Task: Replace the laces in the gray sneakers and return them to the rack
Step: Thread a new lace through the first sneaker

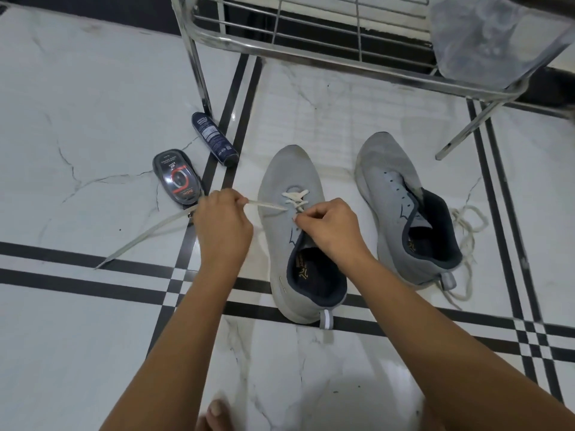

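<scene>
Head: left hand (222, 219), right hand (329, 227) pinch lace (267, 205) (white) on sneaker (289, 169).

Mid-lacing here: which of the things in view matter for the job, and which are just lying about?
Job:
- half-laced sneaker
- unlaced sneaker
- flat lace, pinched by left hand and right hand
- loose lace
- rack

Lying about:
- polish sponge
- spray can
- clear plastic item on the rack
</scene>
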The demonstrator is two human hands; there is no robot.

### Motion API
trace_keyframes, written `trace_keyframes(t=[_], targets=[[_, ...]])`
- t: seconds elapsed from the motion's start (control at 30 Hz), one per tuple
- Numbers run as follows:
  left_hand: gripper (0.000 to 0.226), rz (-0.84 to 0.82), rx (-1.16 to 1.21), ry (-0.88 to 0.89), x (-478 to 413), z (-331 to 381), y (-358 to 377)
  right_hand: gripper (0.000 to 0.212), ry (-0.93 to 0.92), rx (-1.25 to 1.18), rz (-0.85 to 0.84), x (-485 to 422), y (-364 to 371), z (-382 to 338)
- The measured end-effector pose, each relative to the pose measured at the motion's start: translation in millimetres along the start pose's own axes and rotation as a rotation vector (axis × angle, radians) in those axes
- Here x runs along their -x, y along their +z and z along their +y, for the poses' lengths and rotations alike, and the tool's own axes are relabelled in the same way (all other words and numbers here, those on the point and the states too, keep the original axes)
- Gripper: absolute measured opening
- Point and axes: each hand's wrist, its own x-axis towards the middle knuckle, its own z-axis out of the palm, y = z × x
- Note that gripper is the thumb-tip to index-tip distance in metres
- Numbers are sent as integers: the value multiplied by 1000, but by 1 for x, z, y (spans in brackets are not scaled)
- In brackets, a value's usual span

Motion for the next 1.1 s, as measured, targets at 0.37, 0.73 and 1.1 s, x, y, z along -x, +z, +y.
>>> trace_keyframes(t=[0.37,0.73,1.1], targets=[[26,-144,307,55,3,29,3,36,-50,373,-107,-20,-31,6],[24,-276,492,35,-6,45,-10,11,294,-476,8,-20,-5,-12],[27,-710,-283,538,-41,57,-51,23,-348,487,-265,-7,-15,-37]])
